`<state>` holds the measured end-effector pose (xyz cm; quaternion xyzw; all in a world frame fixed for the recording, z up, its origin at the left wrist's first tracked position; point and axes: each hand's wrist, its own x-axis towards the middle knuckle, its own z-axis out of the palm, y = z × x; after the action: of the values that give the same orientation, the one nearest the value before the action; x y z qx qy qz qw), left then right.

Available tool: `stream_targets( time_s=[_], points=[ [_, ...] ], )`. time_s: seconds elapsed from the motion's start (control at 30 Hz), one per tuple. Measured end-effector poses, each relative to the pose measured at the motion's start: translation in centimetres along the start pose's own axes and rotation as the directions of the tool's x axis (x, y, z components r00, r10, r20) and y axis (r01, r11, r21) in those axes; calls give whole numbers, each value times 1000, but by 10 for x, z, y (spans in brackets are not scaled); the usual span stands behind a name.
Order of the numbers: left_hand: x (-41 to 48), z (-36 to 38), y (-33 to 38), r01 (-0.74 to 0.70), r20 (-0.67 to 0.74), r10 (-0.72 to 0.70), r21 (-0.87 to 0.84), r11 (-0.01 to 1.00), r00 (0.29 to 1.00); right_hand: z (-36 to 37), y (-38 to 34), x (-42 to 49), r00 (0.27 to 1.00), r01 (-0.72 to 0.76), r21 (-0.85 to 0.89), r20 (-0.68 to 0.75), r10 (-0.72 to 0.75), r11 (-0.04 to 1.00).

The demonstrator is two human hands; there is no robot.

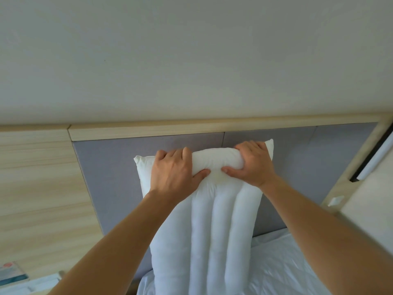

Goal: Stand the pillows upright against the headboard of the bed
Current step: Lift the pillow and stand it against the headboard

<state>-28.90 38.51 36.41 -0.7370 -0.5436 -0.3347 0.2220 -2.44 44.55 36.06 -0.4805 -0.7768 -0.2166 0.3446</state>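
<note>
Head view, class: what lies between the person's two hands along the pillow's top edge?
Only a bare bulge of pillow lies between the left hand and right hand in the head view.

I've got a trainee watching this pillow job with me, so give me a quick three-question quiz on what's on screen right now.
1. True or false: both hands grip the top edge of the pillow.
2. Multiple choice: what is directly behind the pillow? A) a window B) the grey padded headboard C) a wardrobe door
3. Short answer: how is the pillow oriented on the bed?

Key:
1. True: the left hand and the right hand both clamp the top edge, thumbs on the near face.
2. B
3. Standing upright on its short end, long side vertical, in front of the headboard.
</note>
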Motion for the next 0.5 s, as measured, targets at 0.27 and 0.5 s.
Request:
stream_targets(
  time_s=[0.27, 0.5],
  points=[
    [-7, 16, -21, 55, 67, -60, 68, 996, 996, 19, -12, 3, 998, 23, -37, 62, -21, 999],
    [-5, 8, -21, 16, 110, -24, 73, 997, 994, -2, -26, -7, 978, -50, -145, 195, 78, 988]
  ],
)
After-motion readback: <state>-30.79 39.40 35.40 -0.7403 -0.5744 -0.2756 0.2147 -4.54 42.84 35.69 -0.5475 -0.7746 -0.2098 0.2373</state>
